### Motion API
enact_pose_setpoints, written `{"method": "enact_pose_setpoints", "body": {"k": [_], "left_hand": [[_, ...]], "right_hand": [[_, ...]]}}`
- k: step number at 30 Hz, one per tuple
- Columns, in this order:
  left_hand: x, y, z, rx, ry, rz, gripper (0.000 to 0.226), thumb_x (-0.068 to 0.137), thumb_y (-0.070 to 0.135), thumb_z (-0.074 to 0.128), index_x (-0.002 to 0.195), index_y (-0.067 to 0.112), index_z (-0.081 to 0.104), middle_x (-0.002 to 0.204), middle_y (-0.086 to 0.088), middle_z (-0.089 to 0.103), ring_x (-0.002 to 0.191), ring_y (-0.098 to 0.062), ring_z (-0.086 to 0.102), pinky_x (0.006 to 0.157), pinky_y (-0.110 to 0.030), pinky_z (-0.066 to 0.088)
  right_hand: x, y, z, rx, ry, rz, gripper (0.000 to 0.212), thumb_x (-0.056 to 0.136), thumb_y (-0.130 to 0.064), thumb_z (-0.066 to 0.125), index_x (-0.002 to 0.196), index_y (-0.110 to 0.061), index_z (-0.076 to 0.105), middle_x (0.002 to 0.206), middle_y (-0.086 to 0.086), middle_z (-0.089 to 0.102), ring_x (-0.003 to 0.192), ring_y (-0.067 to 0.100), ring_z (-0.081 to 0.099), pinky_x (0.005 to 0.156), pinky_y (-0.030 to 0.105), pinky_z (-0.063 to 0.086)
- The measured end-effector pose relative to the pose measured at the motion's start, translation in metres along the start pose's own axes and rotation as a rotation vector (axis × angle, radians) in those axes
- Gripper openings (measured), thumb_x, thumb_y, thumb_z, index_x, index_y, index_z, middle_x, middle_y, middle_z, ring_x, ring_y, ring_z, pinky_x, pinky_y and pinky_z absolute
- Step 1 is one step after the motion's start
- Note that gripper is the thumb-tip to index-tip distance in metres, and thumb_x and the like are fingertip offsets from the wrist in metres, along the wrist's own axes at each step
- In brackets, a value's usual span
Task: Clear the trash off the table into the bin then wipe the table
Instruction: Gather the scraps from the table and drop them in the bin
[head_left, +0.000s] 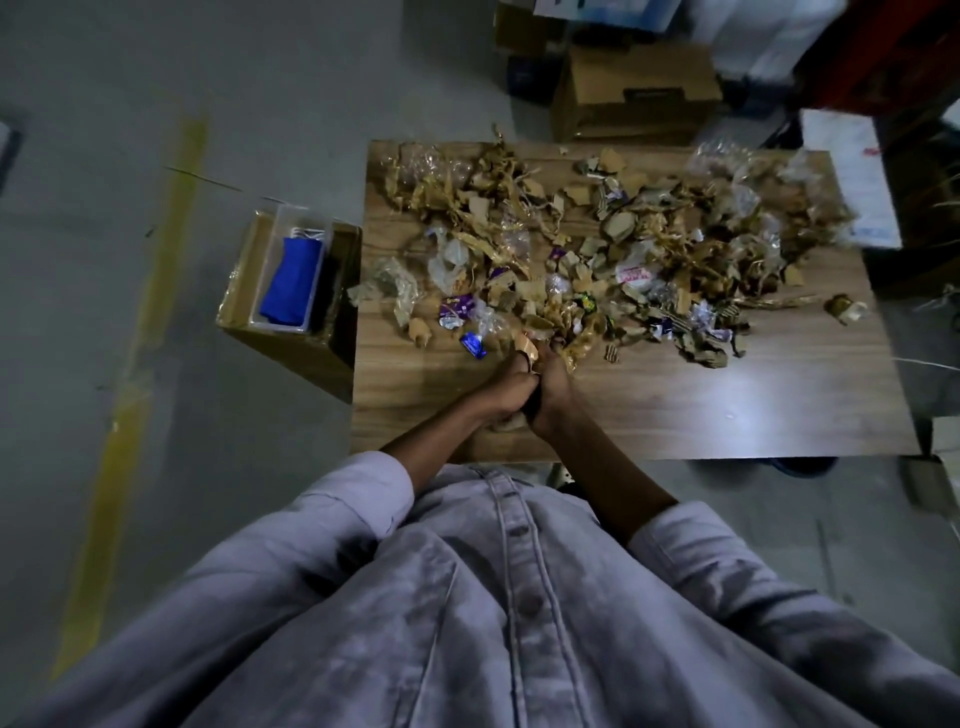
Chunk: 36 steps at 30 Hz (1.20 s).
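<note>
While uncounted scraps (597, 234) litter one table (675, 410), left hand (505, 385) and right hand (554, 391) grip one bunch (525, 344) together.

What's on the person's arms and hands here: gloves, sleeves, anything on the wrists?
No gloves: left hand and right hand are bare, forearms too. Pale grey-lilac shirt, faded and blotchy, dark buttons down the front. The left sleeve and right sleeve end in cuffs partway along the forearms. No watch or band shows.
</note>
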<state>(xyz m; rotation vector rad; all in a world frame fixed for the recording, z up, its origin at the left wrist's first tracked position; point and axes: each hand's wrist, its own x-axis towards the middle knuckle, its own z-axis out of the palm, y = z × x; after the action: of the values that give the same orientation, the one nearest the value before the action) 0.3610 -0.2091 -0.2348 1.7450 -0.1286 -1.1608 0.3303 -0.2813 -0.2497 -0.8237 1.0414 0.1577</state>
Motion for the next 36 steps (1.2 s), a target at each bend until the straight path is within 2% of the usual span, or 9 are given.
{"method": "enact_pose_setpoints", "body": {"k": [3,8,12,16,19,23,27,31,36], "left_hand": [[0.005,0.008,0.003,0.083,0.158,0.016,0.05,0.094,-0.002,0.046,0.144,0.003,0.04,0.132,-0.017,0.053,0.122,-0.031,0.053,0.084,-0.029,0.047],[0.007,0.021,-0.012,-0.207,0.216,0.043,0.038,0.081,-0.003,0.072,0.112,0.017,0.062,0.108,-0.007,0.07,0.105,-0.026,0.066,0.081,-0.032,0.059],[0.012,0.054,-0.035,-0.388,0.17,0.08,0.087,0.074,0.001,0.083,0.15,0.017,0.043,0.143,-0.003,0.057,0.127,-0.022,0.054,0.102,-0.039,0.048],[0.017,0.091,-0.059,-0.549,0.098,0.128,0.075,0.087,-0.003,0.065,0.152,0.026,0.04,0.148,-0.004,0.052,0.114,-0.023,0.057,0.086,-0.038,0.047],[0.012,0.099,-0.072,-0.668,0.131,0.063,0.066,0.094,-0.015,0.038,0.15,0.021,0.046,0.131,-0.009,0.057,0.088,-0.018,0.053,0.082,-0.032,0.043],[0.015,0.075,-0.082,-0.802,0.053,0.021,0.073,0.088,-0.022,0.03,0.151,0.014,0.044,0.141,-0.014,0.054,0.136,-0.032,0.05,0.117,-0.041,0.03],[0.01,0.053,-0.072,-0.617,0.148,-0.052,0.042,0.104,0.001,0.034,0.145,0.008,0.045,0.126,-0.011,0.067,0.107,-0.03,0.07,0.101,-0.047,0.052],[0.006,0.008,-0.07,-0.439,0.239,-0.227,0.021,0.106,0.027,0.045,0.107,0.017,0.063,0.107,-0.006,0.067,0.082,-0.02,0.07,0.064,-0.031,0.052],[-0.003,-0.034,-0.049,-0.237,0.191,-0.336,0.02,0.1,0.015,0.046,0.095,0.021,0.064,0.1,-0.001,0.066,0.083,-0.018,0.062,0.068,-0.031,0.049]], "right_hand": [[0.002,-0.005,0.005,0.12,0.027,-0.092,0.035,0.103,-0.036,0.048,0.105,-0.01,0.071,0.096,0.008,0.072,0.09,0.021,0.067,0.076,0.031,0.053],[0.005,-0.034,-0.001,0.095,-0.012,-0.086,0.038,0.104,-0.037,0.047,0.106,-0.009,0.072,0.092,0.008,0.077,0.087,0.023,0.071,0.071,0.031,0.057],[0.004,-0.071,-0.002,0.138,-0.129,-0.081,0.054,0.103,-0.051,0.04,0.115,-0.008,0.069,0.105,0.013,0.074,0.09,0.026,0.073,0.07,0.032,0.059],[0.009,-0.104,0.002,0.106,-0.145,-0.259,0.065,0.099,-0.06,0.045,0.131,-0.007,0.064,0.127,0.02,0.068,0.119,0.038,0.064,0.099,0.052,0.054],[0.016,-0.106,-0.007,0.147,-0.063,-0.287,0.059,0.095,-0.051,0.062,0.138,-0.011,0.055,0.138,0.021,0.058,0.12,0.039,0.062,0.087,0.048,0.06],[0.012,-0.089,-0.028,0.146,-0.073,-0.254,0.052,0.096,-0.045,0.064,0.139,-0.018,0.052,0.139,0.02,0.053,0.118,0.04,0.062,0.1,0.05,0.055],[-0.003,-0.058,-0.043,-0.148,0.053,-0.362,0.031,0.101,-0.031,0.058,0.129,-0.018,0.059,0.135,0.008,0.061,0.114,0.032,0.065,0.092,0.044,0.058],[-0.012,-0.012,-0.065,-0.877,0.097,-0.569,0.031,0.091,-0.039,0.073,0.119,-0.029,0.066,0.113,0.004,0.067,0.089,0.018,0.067,0.075,0.039,0.058],[-0.006,0.041,-0.067,-1.584,-0.164,-0.645,0.06,0.083,-0.049,0.076,0.136,-0.028,0.059,0.115,0.009,0.05,0.091,0.03,0.058,0.079,0.037,0.054]]}}
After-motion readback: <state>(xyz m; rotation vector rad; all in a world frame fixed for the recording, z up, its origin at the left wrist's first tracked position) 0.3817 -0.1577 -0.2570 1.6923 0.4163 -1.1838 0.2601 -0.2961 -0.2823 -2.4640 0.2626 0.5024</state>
